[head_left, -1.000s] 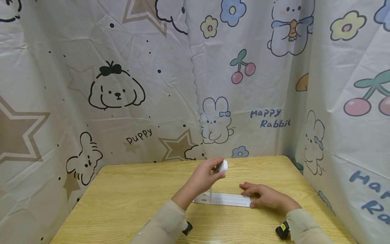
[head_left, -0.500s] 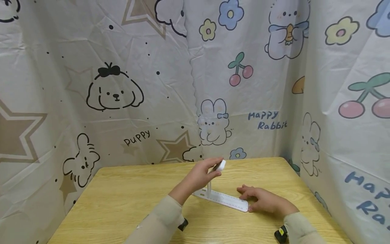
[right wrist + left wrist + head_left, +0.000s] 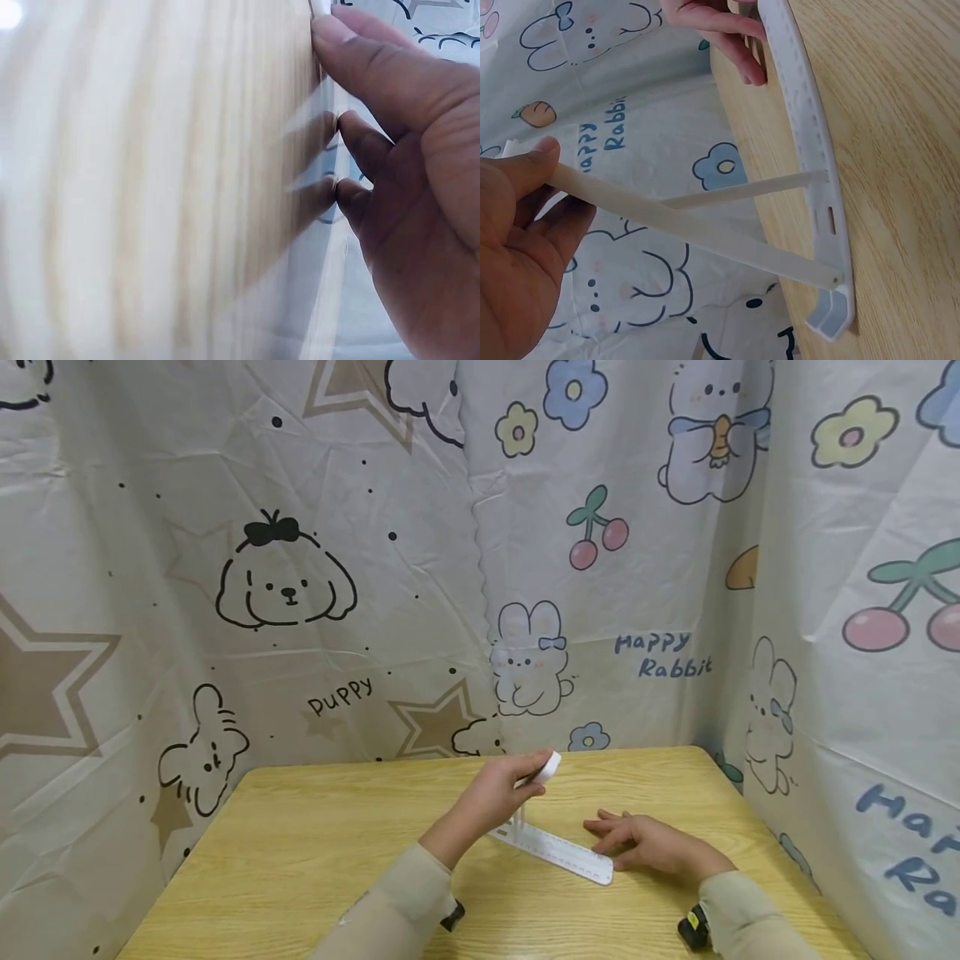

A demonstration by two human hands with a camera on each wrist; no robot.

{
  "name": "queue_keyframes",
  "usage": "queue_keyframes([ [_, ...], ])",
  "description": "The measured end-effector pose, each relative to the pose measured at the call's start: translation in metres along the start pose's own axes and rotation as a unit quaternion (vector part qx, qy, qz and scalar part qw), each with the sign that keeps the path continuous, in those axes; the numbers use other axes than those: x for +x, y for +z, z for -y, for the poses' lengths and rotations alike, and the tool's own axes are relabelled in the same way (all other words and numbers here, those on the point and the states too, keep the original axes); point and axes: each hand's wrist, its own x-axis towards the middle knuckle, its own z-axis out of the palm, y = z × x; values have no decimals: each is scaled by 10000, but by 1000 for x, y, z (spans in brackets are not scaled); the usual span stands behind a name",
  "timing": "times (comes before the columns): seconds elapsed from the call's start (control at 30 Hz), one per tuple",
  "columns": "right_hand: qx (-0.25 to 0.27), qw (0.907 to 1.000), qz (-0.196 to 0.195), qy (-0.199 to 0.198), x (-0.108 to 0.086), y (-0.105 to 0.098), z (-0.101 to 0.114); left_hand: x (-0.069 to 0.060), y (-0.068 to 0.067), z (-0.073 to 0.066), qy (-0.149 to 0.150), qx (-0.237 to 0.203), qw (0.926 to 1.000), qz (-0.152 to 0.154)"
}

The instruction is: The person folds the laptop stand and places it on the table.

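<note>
A white stand has a long flat base (image 3: 558, 852) with small marks along its edges, lying on the table, and thin arms (image 3: 705, 232) rising from it. My left hand (image 3: 487, 797) pinches the raised upper part (image 3: 551, 767) between thumb and fingers; in the left wrist view the left hand (image 3: 517, 247) holds the arm's far end. At the base's right end, my right hand (image 3: 660, 846) holds the edge with thumb and fingers. In the right wrist view, the thumb of the right hand (image 3: 427, 150) lies on a white edge, other fingertips touching the table.
The wooden table (image 3: 315, 852) has a patterned curtain (image 3: 420, 610) behind it and at both sides. A black device sits at each wrist, one by the left sleeve (image 3: 452, 916) and one by the right sleeve (image 3: 693, 928).
The base has turned, its right end swinging toward the table's front edge. Both hands keep nearly the same places, and the raised part tilts slightly more.
</note>
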Motion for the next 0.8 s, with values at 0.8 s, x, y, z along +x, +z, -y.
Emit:
queue_keyframes([
  [0.8,-312,9988,293,-219,9,7,10,7,3,7,-148,-316,9990,-267],
])
